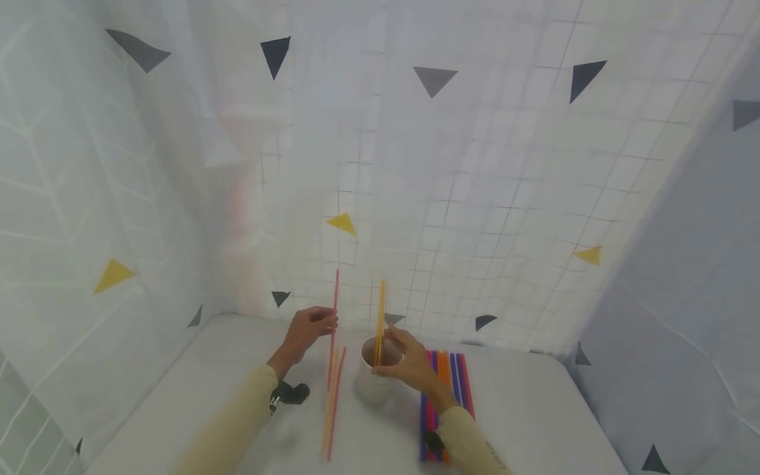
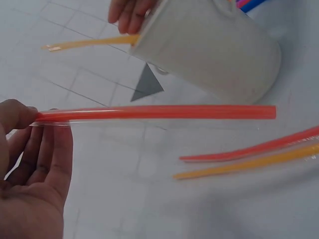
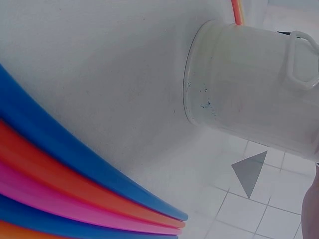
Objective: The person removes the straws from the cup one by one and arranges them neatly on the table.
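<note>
My left hand [image 1: 305, 333] pinches a red drinking straw [image 1: 336, 290] between thumb and fingers, holding it upright left of a white mug [image 1: 374, 390]. In the left wrist view that straw [image 2: 154, 112] extends past the fingertips, its far end free. Yellow straws [image 1: 380, 307] stand in the mug and rise above its rim. My right hand [image 1: 415, 366] grips the mug at its rim, thumb at the front and fingers at the far side. In the right wrist view the mug's handle [image 3: 293, 64] shows, while most of that hand is out of frame.
A red straw [image 1: 336, 402] and a yellow straw [image 1: 326, 422] lie on the white table [image 1: 534, 422] left of the mug. Several blue, pink and orange straws [image 1: 456, 379] lie side by side to the right, partly under my right forearm. A patterned white sheet [image 1: 505, 165] hangs behind.
</note>
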`<state>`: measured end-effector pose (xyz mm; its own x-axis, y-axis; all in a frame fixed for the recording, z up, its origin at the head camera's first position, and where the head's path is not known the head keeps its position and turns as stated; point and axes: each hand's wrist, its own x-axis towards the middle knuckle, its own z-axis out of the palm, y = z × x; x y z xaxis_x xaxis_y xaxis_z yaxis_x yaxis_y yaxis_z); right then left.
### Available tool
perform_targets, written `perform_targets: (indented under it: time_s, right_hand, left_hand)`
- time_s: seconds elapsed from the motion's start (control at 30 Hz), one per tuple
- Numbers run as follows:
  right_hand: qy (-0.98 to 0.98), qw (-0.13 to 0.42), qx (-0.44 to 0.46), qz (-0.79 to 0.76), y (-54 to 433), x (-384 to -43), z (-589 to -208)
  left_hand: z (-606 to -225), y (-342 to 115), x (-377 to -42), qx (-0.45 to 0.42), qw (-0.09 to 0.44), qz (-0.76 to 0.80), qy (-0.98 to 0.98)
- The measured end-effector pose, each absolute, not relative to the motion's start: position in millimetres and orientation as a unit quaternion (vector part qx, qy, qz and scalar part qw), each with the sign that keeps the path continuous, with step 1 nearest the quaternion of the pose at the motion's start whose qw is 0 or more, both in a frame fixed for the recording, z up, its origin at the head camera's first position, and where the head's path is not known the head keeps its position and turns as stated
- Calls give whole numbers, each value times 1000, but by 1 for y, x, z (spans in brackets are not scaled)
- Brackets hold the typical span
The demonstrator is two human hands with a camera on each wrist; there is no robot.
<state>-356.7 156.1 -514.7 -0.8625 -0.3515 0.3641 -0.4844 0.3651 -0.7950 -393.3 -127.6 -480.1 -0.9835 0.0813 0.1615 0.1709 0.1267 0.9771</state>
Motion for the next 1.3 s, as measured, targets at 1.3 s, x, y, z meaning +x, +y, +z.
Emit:
perform_targets:
  time_s: [1.3]
  right_hand:
    - [-827,70,251,497,155,-358,-514]
  left_hand:
    - [-575,-139,-366,21,-48,-610,-790]
